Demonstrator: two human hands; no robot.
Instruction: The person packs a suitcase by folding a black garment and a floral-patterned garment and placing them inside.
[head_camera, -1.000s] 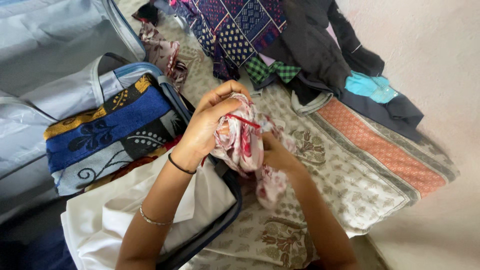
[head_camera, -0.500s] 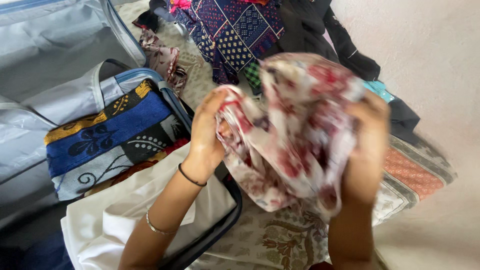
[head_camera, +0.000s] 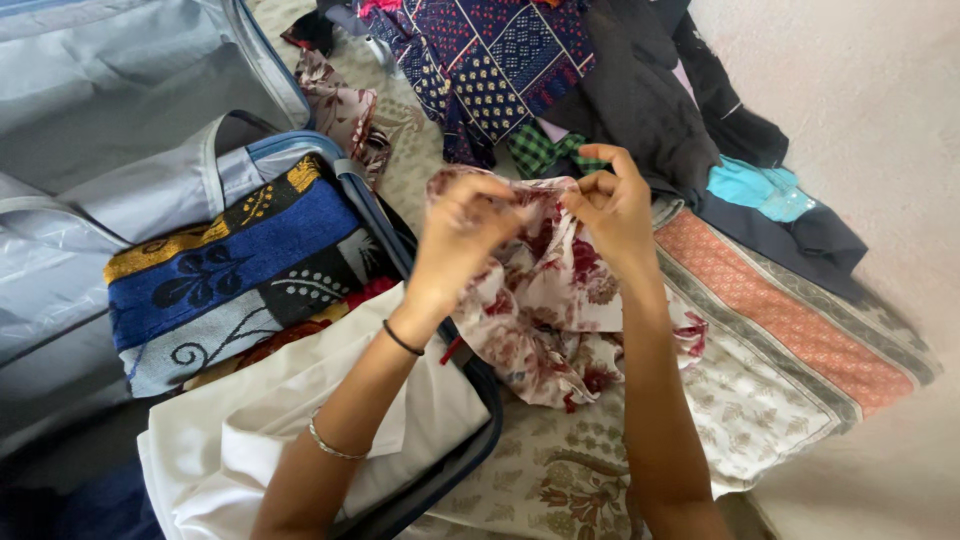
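Over a patterned cream bedsheet (head_camera: 760, 400), left hand (head_camera: 460, 235) and right hand (head_camera: 615, 205) each pinch the top edge of a crumpled white-and-red floral cloth (head_camera: 545, 320).

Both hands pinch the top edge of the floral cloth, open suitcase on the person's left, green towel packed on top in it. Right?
Nearly. The head view shows both the left hand and the right hand pinching the top edge of the floral cloth, and the open suitcase lies on the person's left. But the towel packed in it is blue with yellow and grey bands, not green.
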